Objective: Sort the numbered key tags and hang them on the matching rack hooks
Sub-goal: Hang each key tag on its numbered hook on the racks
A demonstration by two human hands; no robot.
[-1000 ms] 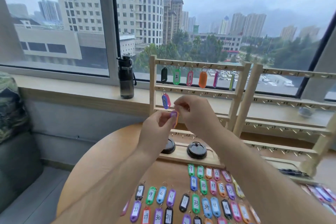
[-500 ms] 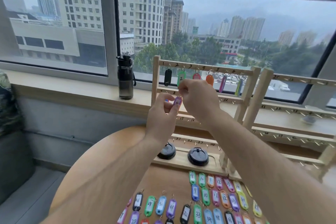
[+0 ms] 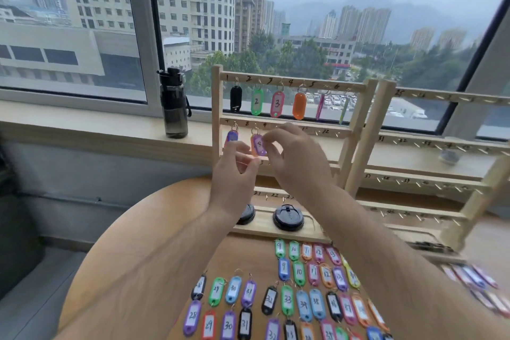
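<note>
Left hand point(image 3: 234, 174) and right hand point(image 3: 296, 159) hover loosely open beside tag 8 point(image 3: 258, 144); top rail point(image 3: 276, 81) holds six tags point(image 3: 257, 101).

overcast daylight came flat through the window point(image 3: 345, 8), even and fairly bright. shadows on the table point(image 3: 138, 243) were faint. wide-angle bending bowed the edges. second rack point(image 3: 430, 176) and right-edge tags point(image 3: 474, 279) were motion-smeared.

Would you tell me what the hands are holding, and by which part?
The left hand holds nothing. The right hand has fingertips at the right edge of tag 8, which hangs on its hook; whether they pinch it cannot be told.
</note>
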